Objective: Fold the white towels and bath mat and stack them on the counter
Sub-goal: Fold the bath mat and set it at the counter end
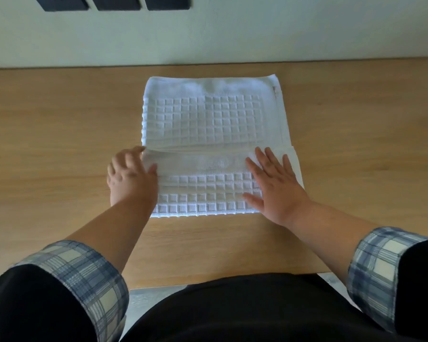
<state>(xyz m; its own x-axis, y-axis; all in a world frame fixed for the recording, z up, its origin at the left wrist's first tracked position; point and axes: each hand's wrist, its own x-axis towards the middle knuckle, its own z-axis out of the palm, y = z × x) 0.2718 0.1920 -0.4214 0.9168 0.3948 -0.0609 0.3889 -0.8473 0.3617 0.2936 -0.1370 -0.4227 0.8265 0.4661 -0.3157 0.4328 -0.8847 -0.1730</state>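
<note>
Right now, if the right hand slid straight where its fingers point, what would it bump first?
Likely the far half of the bath mat; the right hand lies flat on its near flap, fingers pointing there.

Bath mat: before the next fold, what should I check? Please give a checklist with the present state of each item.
1. Bath mat lies flat on the counter, without bunching: ok.
2. Right hand presses the near flap with straight fingers: ok.
3. Left hand at the flap's left edge, firm grip: cannot tell.
4. Flap's right edge in line with the far part: not ok, it juts out.
5. Bare counter beside the mat for stacking: ok.
</note>
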